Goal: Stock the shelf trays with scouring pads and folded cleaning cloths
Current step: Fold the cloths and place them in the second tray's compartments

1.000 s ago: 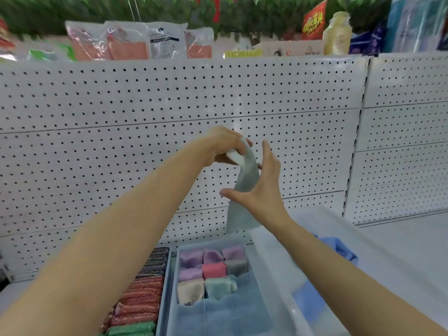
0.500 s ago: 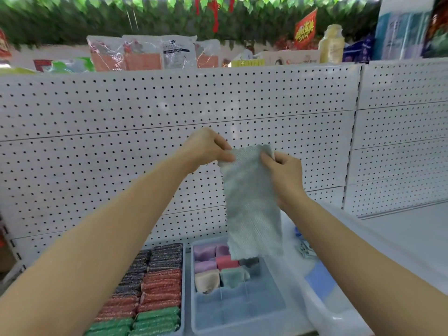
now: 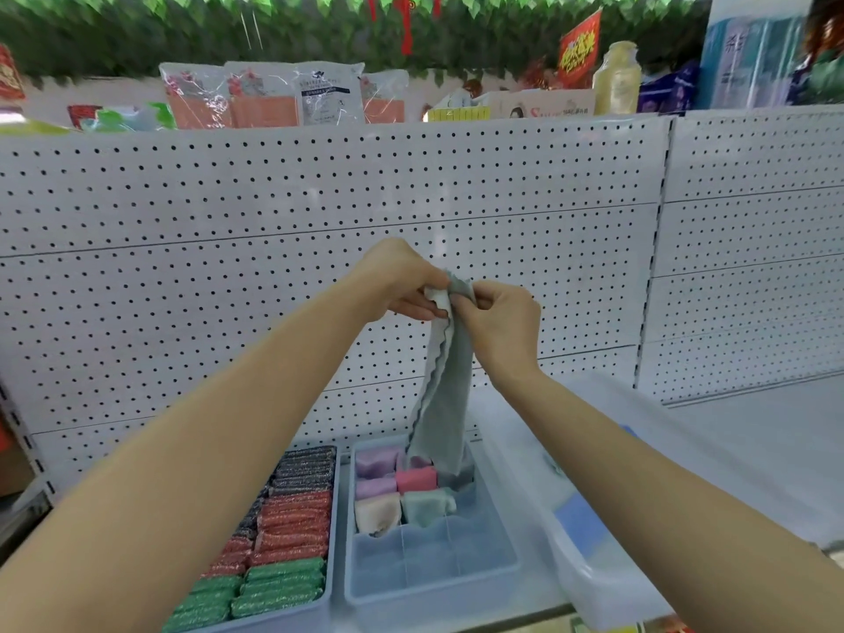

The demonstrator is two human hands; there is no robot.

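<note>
- The grey cloth [image 3: 445, 381] hangs up in the air in front of the pegboard wall [image 3: 319, 221], folded lengthwise into a narrow strip, its wavy edge facing left
- Its top end is bunched between both hands; its bottom end dangles just over the back right corner of the divided tray [image 3: 429, 568]
- The left hand [image 3: 402, 281] pinches the top of the cloth, fingers curled round it from the left
- The right hand [image 3: 500, 322] pinches the same top edge from the right, thumb and fingertips pressed on the fabric, the two hands almost touching
- Below, the divided tray sits on the shelf with folded cloths [image 3: 402, 491] filling its back compartments: purple, pink, cream and pale green ones side by side
- The front compartments of that tray show only bare blue floor
- Just left of it, touching side to side, is the second tray [image 3: 315, 619], packed with scouring pads [image 3: 283, 536] in rows: dark ones at the back, red in the middle, green at the front
- To the right, a clear plastic bin [image 3: 593, 582] stands beside the divided tray, something blue showing through its wall
- Along the top of the wall, packaged goods [image 3: 283, 95] and a yellowish bottle [image 3: 616, 79] stand under green leaves
</note>
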